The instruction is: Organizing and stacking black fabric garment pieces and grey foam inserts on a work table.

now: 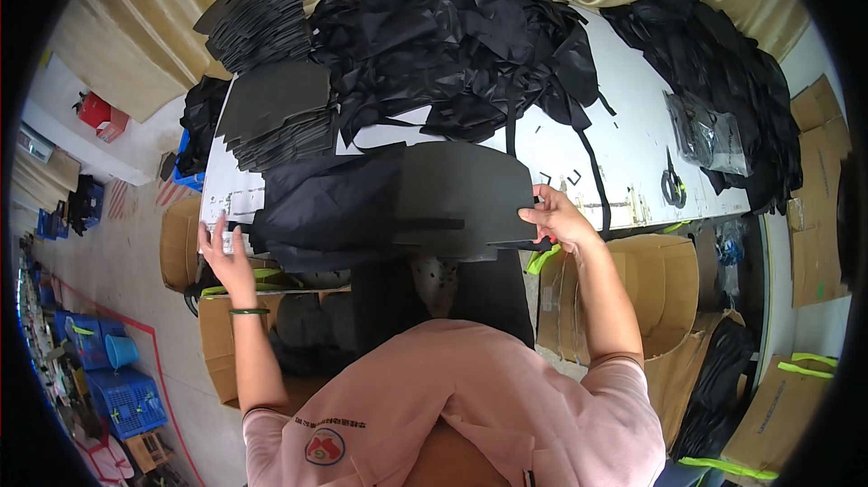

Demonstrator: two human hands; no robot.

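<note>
A stiff dark grey panel (466, 189) with rounded corners lies across the table's near edge, partly over or inside a black fabric piece (330, 202); I cannot tell which. My right hand (559, 218) pinches the panel's right edge between thumb and fingers, and a bit of red shows beneath them. At the fabric's left end is my left hand (228, 256), its fingers raised and apart. Whether its fingertips touch the fabric is unclear. Beyond the fabric stands a stack of similar grey panels (276, 107), with another panel stack (258, 21) behind it.
A large heap of black fabric pieces (452, 39) covers the back of the white table (633, 116). To the right lie black scissors (672, 181), a clear plastic bag (710, 139) and more black fabric (723, 71). Cardboard boxes (646, 283) stand under the near edge.
</note>
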